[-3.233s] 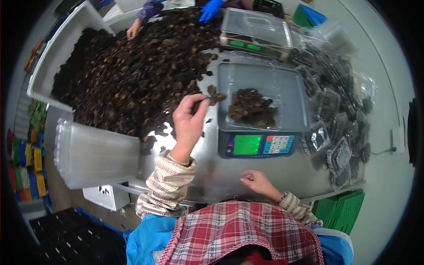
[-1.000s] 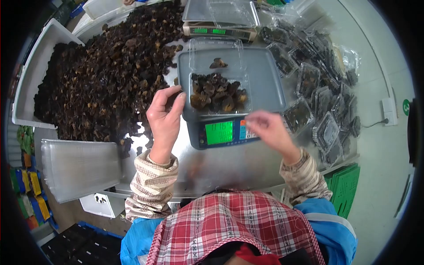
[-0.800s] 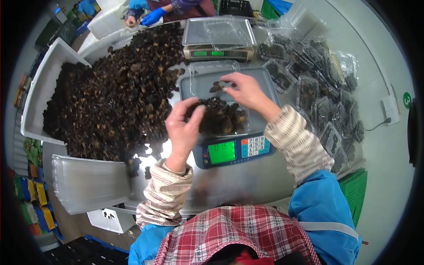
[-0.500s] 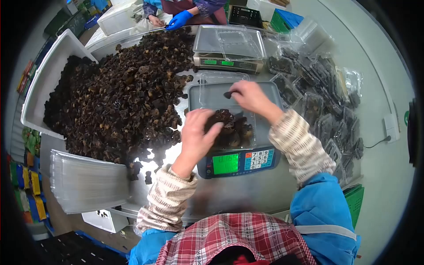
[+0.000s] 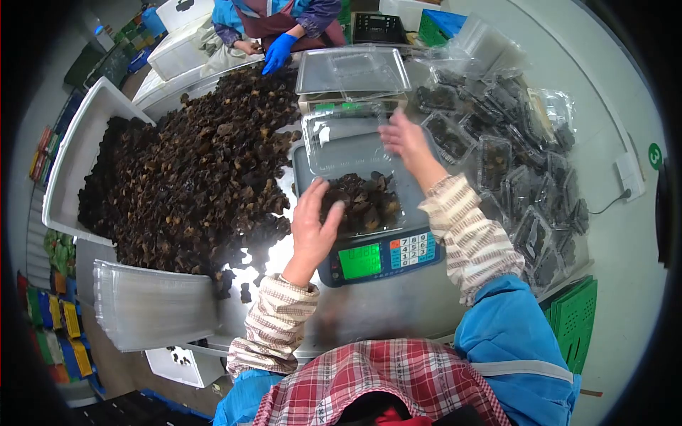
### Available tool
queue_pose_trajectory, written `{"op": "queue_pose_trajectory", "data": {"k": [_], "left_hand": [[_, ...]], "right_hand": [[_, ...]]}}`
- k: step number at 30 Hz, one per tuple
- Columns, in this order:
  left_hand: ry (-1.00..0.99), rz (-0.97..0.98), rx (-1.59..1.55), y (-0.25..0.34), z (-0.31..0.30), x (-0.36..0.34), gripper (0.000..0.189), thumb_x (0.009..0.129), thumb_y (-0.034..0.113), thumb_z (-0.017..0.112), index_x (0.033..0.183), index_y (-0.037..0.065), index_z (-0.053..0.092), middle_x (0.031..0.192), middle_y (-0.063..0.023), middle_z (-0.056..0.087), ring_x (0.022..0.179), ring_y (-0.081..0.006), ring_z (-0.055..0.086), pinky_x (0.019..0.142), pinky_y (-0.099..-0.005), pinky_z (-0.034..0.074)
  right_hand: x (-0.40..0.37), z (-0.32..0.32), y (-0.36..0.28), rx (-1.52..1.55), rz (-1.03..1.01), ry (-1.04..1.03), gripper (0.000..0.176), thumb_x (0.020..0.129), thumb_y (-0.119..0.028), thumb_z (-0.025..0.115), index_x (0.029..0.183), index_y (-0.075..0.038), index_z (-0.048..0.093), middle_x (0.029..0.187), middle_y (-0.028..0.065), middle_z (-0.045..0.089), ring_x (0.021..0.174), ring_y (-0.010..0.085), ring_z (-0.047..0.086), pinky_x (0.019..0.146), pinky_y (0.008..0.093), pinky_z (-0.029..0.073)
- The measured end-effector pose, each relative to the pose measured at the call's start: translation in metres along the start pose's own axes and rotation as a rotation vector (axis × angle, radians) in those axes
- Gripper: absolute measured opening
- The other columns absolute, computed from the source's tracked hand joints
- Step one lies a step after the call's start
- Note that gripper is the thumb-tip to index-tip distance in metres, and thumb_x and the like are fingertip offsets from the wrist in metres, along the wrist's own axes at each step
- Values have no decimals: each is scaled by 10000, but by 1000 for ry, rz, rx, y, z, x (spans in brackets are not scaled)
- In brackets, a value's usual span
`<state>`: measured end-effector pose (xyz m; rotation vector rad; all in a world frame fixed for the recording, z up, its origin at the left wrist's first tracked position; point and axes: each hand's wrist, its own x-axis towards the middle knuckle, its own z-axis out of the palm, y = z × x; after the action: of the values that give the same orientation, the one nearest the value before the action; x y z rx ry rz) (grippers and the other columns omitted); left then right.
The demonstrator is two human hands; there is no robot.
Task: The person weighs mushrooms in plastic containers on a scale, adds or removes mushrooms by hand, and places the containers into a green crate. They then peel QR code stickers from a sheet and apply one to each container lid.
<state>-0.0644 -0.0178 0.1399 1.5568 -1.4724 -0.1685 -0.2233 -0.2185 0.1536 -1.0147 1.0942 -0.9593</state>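
A clear plastic box [image 5: 398, 221] holding dark wood ear mushrooms [image 5: 362, 200] sits on the grey pan [image 5: 304, 165] of a digital scale. Its clear lid [image 5: 344, 145] stands tilted up at the back. My left hand [image 5: 312, 224] is at the box's left side, fingers stretched and thumb apart, touching or nearly touching the edge. At the lid's right edge, my right hand [image 5: 408, 142] has its fingers extended; whether they press the lid is hard to tell. No mushroom shows in either hand. Below the pan, the scale's green display [image 5: 360, 261] is lit.
A large heap of wood ears [image 5: 206, 177] spreads from a white foam bin [image 5: 64, 170] on the left. Stacked clear trays [image 5: 153, 305] lie at front left. Filled boxes [image 5: 497, 160] pile up at right. Behind stands a second scale [image 5: 352, 71]; across the table, a co-worker's blue-gloved hand [image 5: 279, 53].
The dark mushroom piece my right hand pinched is gone from its fingers. That hand has moved to the lid, which has swung up from lying flat. The view has shifted slightly.
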Motion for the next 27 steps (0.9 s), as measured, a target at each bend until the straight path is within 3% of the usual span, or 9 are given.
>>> {"op": "queue_pose_trajectory", "data": {"k": [4,8,11,16,18,21,22,23,27], "left_hand": [[126,-410,-305,-21,-19,-27,322,937,232,478,1097,-30,575,953,-167,629,831,-225,610,745,-311,477],[-112,-698,-441,2,-35,-30,432,942,314,435,1135,-56,545,760,-102,618,526,-117,538,477,-263,427],[-194,-729,-451,-6,-25,-35,392,858,155,507,1166,-87,505,735,-93,591,513,-128,543,437,-247,434],[-218,-883,-669,-1,-27,-19,305,727,1,486,997,-110,573,645,-101,562,503,-161,550,417,-275,449],[-177,-864,-645,-12,-21,-13,195,712,-3,476,859,-74,582,562,-60,519,430,-127,483,382,-257,417],[-172,-943,-734,19,-4,2,151,731,21,488,842,-10,586,532,-12,468,400,-90,411,377,-232,381],[-194,-765,-842,10,20,0,199,742,15,513,922,-13,594,588,-28,517,450,-104,483,403,-248,427],[-168,-791,-722,54,16,9,261,778,12,551,1035,-31,572,682,-48,565,552,-126,562,478,-260,487],[-276,-331,-961,84,22,-9,334,839,76,590,1154,-13,520,960,-97,641,837,-145,611,756,-288,498]], "right_hand": [[-71,-36,-4,-350,-410,-191,461,942,-411,415,1119,-22,588,1007,107,632,988,166,559,821,307,425],[-140,-56,27,-992,-763,-219,277,902,-180,517,1145,-59,572,805,80,598,805,119,563,718,283,452],[-151,-56,33,-746,-314,-336,506,831,-33,559,1312,-111,425,735,41,561,547,100,527,500,240,444],[-145,-46,26,-277,119,-354,739,772,15,557,1413,-28,191,727,99,614,563,147,594,420,241,460],[-139,-49,26,-126,209,-394,671,759,9,562,1363,48,271,760,130,638,549,154,596,459,255,479],[-138,-75,40,21,164,-303,572,737,31,562,1280,89,391,772,142,639,575,153,603,510,261,495],[-153,-85,31,-207,-99,-248,478,714,46,558,1182,117,482,809,152,641,615,145,607,567,258,494],[-161,-92,25,130,72,-43,453,715,63,531,1167,85,513,856,142,636,650,136,601,587,245,486],[-162,-146,34,459,-147,-92,452,869,-70,491,1300,8,381,1008,114,585,801,153,572,651,231,482]]}}
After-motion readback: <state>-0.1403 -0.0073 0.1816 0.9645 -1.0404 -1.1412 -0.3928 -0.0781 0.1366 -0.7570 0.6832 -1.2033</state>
